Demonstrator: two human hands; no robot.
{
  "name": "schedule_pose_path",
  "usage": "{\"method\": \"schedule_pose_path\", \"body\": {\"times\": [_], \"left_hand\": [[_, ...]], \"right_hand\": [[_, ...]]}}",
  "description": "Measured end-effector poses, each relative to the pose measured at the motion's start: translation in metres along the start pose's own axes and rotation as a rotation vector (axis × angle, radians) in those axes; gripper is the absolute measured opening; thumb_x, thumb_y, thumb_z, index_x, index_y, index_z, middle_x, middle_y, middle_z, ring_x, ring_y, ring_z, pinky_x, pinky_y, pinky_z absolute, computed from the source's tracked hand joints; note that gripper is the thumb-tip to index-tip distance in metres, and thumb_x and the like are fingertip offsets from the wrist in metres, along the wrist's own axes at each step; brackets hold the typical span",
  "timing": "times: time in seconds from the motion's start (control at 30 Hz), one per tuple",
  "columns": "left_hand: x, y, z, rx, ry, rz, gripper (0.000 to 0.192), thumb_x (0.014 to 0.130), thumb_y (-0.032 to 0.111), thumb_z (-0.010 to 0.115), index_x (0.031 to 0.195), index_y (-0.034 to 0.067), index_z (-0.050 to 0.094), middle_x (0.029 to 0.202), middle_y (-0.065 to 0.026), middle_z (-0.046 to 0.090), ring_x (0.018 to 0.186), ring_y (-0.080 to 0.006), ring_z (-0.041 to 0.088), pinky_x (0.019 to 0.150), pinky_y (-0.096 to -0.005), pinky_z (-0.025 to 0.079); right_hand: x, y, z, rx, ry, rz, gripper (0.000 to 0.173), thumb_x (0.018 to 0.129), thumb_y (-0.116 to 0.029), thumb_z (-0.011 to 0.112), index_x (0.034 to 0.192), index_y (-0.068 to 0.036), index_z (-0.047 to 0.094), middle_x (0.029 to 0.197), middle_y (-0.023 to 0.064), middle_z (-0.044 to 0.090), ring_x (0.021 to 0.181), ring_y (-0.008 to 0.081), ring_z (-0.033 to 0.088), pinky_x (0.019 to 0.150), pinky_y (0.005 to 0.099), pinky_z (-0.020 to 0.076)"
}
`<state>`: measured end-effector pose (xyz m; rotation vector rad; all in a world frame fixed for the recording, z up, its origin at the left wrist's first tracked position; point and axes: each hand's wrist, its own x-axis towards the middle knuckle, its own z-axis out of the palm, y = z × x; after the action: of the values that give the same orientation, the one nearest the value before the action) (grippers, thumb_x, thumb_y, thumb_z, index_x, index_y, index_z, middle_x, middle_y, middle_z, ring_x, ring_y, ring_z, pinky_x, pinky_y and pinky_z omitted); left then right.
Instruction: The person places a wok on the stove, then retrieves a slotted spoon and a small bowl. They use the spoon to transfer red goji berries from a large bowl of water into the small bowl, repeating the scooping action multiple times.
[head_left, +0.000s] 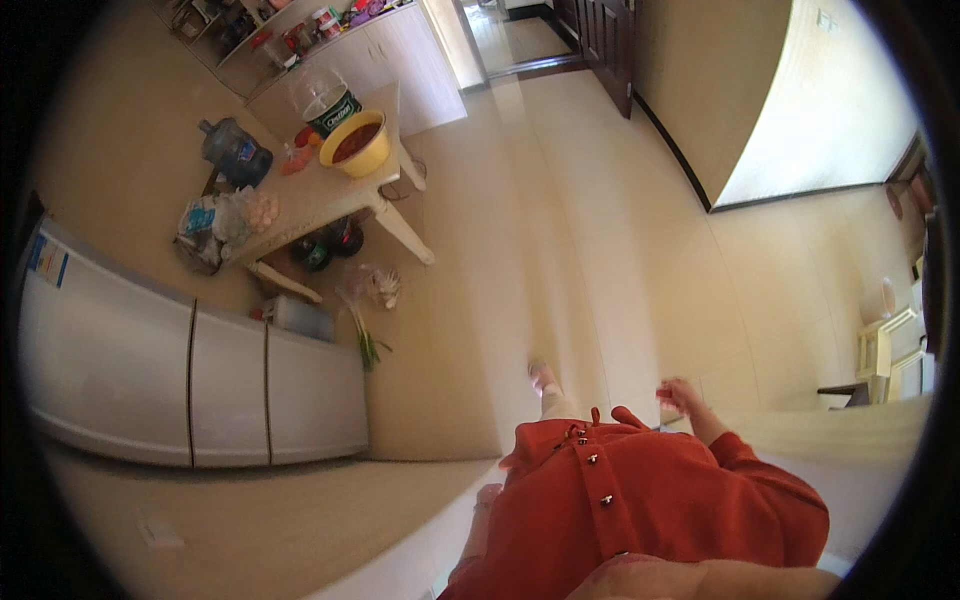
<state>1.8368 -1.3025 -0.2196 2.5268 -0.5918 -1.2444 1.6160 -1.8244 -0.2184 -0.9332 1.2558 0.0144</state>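
My right hand (679, 395) is held out at the right of my red buttoned garment (645, 487), over the floor. Its fingers look curled and a small red patch shows at them; whether that is a held thing I cannot tell. Low beside my body is my left hand (489, 493), small and partly hidden by the garment, its fingers unclear. One foot (540, 375) shows ahead on the tiled floor. Farther off at the upper left, a yellow basin (373, 156) with dark red contents stands near a corner of a pale table (322, 206).
A refrigerator (225, 382) stands left. Green onions (366, 345) and a plastic bag (382, 285) lie on the floor by the table. The table also holds a large water bottle (238, 154) and eggs (262, 210). A dark door (609, 52) stands open ahead; chairs (889, 352) are right.
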Motion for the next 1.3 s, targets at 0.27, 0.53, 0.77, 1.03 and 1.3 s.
{"method": "schedule_pose_path", "body": {"times": [0.27, 0.53, 0.77, 1.03, 1.3], "left_hand": [[0.161, 0.120, -0.223, -1.201, 0.341, 0.000, 0.021, 0.091, 0.015, 0.054, 0.109, 0.004, 0.057, 0.092, -0.0113, 0.064, 0.078, -0.0210, 0.064, 0.066, -0.0318, 0.053], [0.065, 0.161, -0.094, -1.275, 0.600, -0.315, 0.021, 0.095, 0.013, 0.049, 0.111, 0.002, 0.057, 0.092, -0.0133, 0.065, 0.080, -0.0203, 0.065, 0.068, -0.0305, 0.055], [-0.094, 0.169, 0.145, -2.063, 0.928, -0.686, 0.022, 0.087, 0.005, 0.057, 0.109, 0.000, 0.057, 0.086, -0.0156, 0.067, 0.071, -0.0220, 0.067, 0.059, -0.0312, 0.057], [-0.167, 0.206, 0.279, -1.974, 1.322, -0.828, 0.027, 0.091, 0.023, 0.060, 0.110, 0.003, 0.060, 0.089, -0.0093, 0.066, 0.073, -0.0173, 0.065, 0.063, -0.0295, 0.054], [-0.503, 0.166, 0.206, -0.950, 2.316, -0.883, 0.022, 0.091, -0.008, 0.046, 0.107, -0.002, 0.060, 0.100, -0.0093, 0.063, 0.090, -0.0176, 0.058, 0.081, -0.0299, 0.048]], "right_hand": [[0.047, -0.056, 0.051, -0.288, -0.048, 0.020, 0.013, 0.072, -0.008, 0.064, 0.077, 0.003, 0.069, 0.075, 0.0079, 0.065, 0.066, 0.0218, 0.062, 0.058, 0.0383, 0.0484], [0.187, -0.226, 0.118, -0.805, -0.254, 0.140, 0.020, 0.083, -0.016, 0.057, 0.098, -0.003, 0.059, 0.080, 0.0112, 0.065, 0.070, 0.0238, 0.063, 0.061, 0.0397, 0.0504], [0.189, -0.229, 0.237, -1.291, -0.424, 0.105, 0.022, 0.092, -0.019, 0.046, 0.107, -0.004, 0.055, 0.087, 0.0127, 0.065, 0.074, 0.0235, 0.064, 0.067, 0.0450, 0.0536], [0.059, 0.007, 0.366, -1.696, -1.227, -0.165, 0.019, 0.086, -0.017, 0.051, 0.077, -0.004, 0.062, 0.070, 0.0091, 0.063, 0.057, 0.0156, 0.059, 0.051, 0.0303, 0.0472], [-0.206, 0.286, 0.402, -2.020, -1.850, 0.117, 0.023, 0.093, -0.024, 0.053, 0.108, -0.007, 0.060, 0.095, 0.0070, 0.067, 0.077, 0.0105, 0.059, 0.066, 0.0247, 0.0479]]}}
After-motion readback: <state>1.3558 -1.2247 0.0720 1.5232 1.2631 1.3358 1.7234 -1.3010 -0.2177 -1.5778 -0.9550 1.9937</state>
